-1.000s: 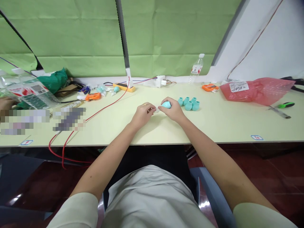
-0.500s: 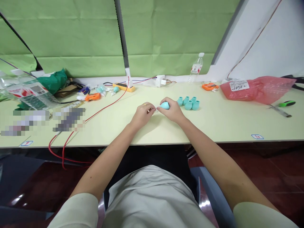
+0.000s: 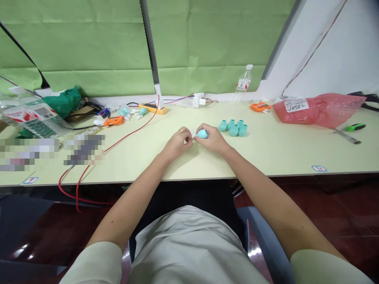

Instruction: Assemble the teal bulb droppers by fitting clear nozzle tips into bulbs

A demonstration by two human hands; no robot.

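Note:
In my right hand (image 3: pixel 212 137) is a teal rubber bulb (image 3: pixel 202 134), lying on its side with its narrow end toward my left hand. The fingers wrap round it. My left hand (image 3: pixel 179 142), with a ring on one finger, pinches at the bulb's narrow end; a small whitish piece shows faintly between the two hands, too small to name. Both hands are just above the table (image 3: pixel 195 165). To the right of my right hand stand several similar teal bulbs (image 3: pixel 233 129) in a cluster, necks up.
Behind are a clear bottle (image 3: pixel 243 85), a white adapter (image 3: pixel 199 100) and a yellow multimeter (image 3: pixel 153 108). A red plastic bag (image 3: pixel 314 110), a green-handled tool (image 3: pixel 355 127) and an orange cutter (image 3: pixel 260 107) lie right. Left are wrapped bottles (image 3: pixel 38 118), another orange tool (image 3: pixel 113 121) and a red cable (image 3: pixel 130 133).
My hands have shifted slightly left, with the bulb still in the right one. The whitish piece between them shows less now. The whole view has moved a little.

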